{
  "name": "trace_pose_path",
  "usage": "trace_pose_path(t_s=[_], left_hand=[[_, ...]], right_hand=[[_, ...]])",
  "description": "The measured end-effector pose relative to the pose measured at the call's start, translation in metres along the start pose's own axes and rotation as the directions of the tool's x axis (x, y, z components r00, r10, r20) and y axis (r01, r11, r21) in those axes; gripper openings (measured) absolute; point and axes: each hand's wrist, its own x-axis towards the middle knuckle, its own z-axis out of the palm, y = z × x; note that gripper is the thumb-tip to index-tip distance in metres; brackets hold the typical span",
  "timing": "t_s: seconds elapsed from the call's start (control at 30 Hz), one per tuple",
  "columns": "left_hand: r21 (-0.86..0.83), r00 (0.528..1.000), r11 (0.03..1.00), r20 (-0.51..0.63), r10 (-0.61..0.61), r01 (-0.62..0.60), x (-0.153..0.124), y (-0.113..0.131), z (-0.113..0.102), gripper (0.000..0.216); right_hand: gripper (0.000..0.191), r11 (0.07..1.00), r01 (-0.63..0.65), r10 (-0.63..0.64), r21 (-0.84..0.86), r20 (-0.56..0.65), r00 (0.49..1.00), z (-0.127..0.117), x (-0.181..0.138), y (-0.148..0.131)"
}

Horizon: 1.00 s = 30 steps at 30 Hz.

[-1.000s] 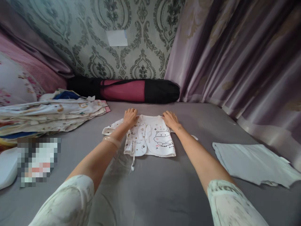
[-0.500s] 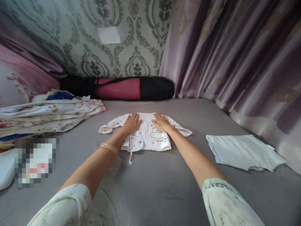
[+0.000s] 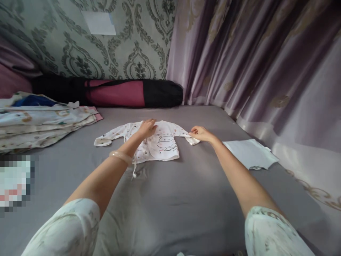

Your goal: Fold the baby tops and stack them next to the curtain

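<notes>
A small white baby shirt (image 3: 160, 145) with a cartoon animal print lies spread flat on the grey bed sheet (image 3: 170, 199), both sleeves out to the sides. My left hand (image 3: 147, 128) rests flat on the shirt's upper middle, near the collar. My right hand (image 3: 200, 133) pinches the end of the right sleeve (image 3: 192, 139). A pale bangle (image 3: 121, 156) sits on my left wrist.
A stack of folded printed clothes (image 3: 39, 121) lies at the left. A folded pale cloth (image 3: 249, 153) lies at the right by the purple curtain (image 3: 253, 60). A black and pink roll bag (image 3: 117, 93) lies along the patterned wall.
My right hand slid off the shirt's chest out to the right sleeve end and took hold of it. My left hand stayed on the shirt. The view has shifted to the right.
</notes>
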Motion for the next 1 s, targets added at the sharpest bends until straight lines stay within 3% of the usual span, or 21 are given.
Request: trace_pose_path(t_s=[0.23, 0.43, 0.5, 0.57, 0.63, 0.73, 0.87, 1.0], left_hand=[[-0.073, 0.990, 0.988, 0.012, 0.139, -0.138, 0.025, 0.046, 0.035, 0.041], [-0.047, 0.998, 0.996, -0.004, 0.070, -0.070, 0.023, 0.054, 0.052, 0.041], [-0.032, 0.999, 0.998, 0.005, 0.050, -0.049, 0.020, 0.054, 0.054, 0.043], [-0.030, 0.999, 0.999, 0.015, 0.043, -0.042, 0.018, 0.054, 0.055, 0.046], [-0.035, 0.999, 0.999, 0.023, 0.033, -0.032, 0.017, 0.055, 0.053, 0.049], [-0.043, 0.999, 0.999, 0.030, 0.030, -0.028, 0.016, 0.057, 0.052, 0.051], [-0.037, 0.999, 0.999, 0.023, 0.037, -0.036, 0.013, 0.058, 0.051, 0.052], [-0.033, 0.999, 0.998, 0.008, 0.051, -0.051, 0.012, 0.057, 0.050, 0.051]], right_hand=[[0.029, 0.997, -0.035, 0.037, -0.066, 0.028, 0.999, 0.003, -0.020, 0.008], [0.020, 0.999, -0.006, 0.009, -0.048, 0.075, 0.997, 0.000, -0.011, 0.006], [0.017, 0.990, 0.044, -0.036, -0.131, 0.062, 0.997, -0.005, -0.010, 0.001], [0.023, 0.952, 0.115, -0.135, -0.284, -0.052, 0.989, -0.010, -0.014, -0.006], [0.033, 0.874, 0.157, -0.262, -0.460, -0.174, 0.949, -0.013, -0.020, -0.013], [0.040, 0.750, 0.176, -0.344, -0.637, -0.149, 0.927, -0.010, -0.032, -0.014], [0.043, 0.704, 0.132, -0.237, -0.698, -0.056, 0.970, -0.007, -0.040, 0.001], [0.039, 0.833, -0.008, -0.080, -0.553, -0.135, 0.988, -0.011, -0.031, 0.011]])
